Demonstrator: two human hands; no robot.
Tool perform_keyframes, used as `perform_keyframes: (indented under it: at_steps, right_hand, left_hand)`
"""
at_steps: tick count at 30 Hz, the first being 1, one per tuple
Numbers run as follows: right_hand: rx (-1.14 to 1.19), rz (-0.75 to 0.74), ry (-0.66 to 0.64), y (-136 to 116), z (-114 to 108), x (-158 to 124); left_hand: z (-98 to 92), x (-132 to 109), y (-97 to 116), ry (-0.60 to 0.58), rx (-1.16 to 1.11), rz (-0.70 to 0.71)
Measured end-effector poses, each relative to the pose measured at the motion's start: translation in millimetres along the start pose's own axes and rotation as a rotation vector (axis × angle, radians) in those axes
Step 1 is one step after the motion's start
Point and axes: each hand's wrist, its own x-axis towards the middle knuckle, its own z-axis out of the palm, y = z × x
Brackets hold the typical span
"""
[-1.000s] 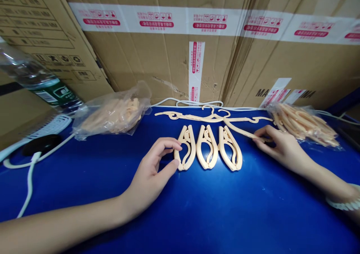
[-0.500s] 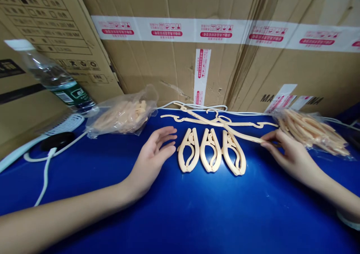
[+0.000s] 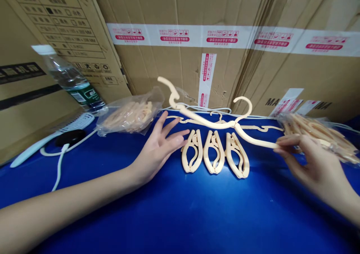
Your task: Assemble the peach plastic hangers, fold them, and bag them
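Observation:
An unfolded cream hanger [image 3: 208, 123] is raised above the blue table, its hook upward. My right hand [image 3: 312, 160] pinches its right end. My left hand [image 3: 159, 149] is spread, holding nothing, beside the leftmost folded hanger [image 3: 192, 151]. To the right of that one lie a middle folded hanger [image 3: 214, 152] and a right folded hanger [image 3: 237, 155], in a row. Behind them, another unfolded hanger [image 3: 254, 127] lies on the table, partly hidden by the raised one.
Clear bags of hangers lie at left [image 3: 126, 117] and right [image 3: 317, 134]. A water bottle [image 3: 73, 79], a pale blue comb [image 3: 53, 138] and a black disc with a white cable [image 3: 70, 138] are at the left. Cardboard boxes [image 3: 165, 66] stand behind.
My right hand has lifted one unfolded hanger off the other by its right end. The fingers of my left hand have spread wider. The view has shifted slightly.

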Motion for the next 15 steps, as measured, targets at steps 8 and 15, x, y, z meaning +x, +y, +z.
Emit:
perform_keyframes:
  at_steps: [8, 15]
  right_hand:
    - [-0.014, -0.118, 0.013, -16, -1, -3]
    - [-0.037, -0.065, 0.069, -29, -5, -5]
  left_hand:
    - [-1.1, -13, -5, -0.222, 0.317, 0.105]
    - [0.2, -21, -6, -0.352, 0.533, 0.076]
